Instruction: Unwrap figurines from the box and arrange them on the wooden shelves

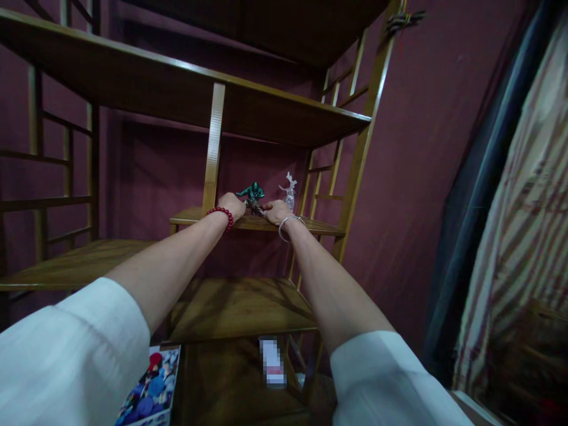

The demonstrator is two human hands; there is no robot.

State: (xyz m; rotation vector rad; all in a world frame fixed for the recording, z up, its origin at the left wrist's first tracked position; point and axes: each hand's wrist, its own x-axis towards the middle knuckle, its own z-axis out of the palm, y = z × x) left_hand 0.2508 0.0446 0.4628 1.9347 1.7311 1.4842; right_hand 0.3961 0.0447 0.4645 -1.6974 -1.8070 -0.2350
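Note:
A dark figurine (254,191) with a shiny green upper part stands on the middle wooden shelf (316,226). My left hand (232,205) is at its left side, fingers curled against the lower part, with a red bead bracelet at the wrist. On the other side my right hand (277,211) touches the figurine's base with its fingertips; a silver bangle circles that wrist. Just behind the right hand rises a clear, antlered ornament (290,192), its lower part covered by the hand. Both hands partly hide the figurine's base.
An upright wooden divider (213,148) stands left of the hands, and an upper shelf (284,97) runs above them. Below is a lower shelf (244,307). A printed picture (155,384) and a blurred white item (272,362) are near the bottom. Striped curtains (506,254) hang at right.

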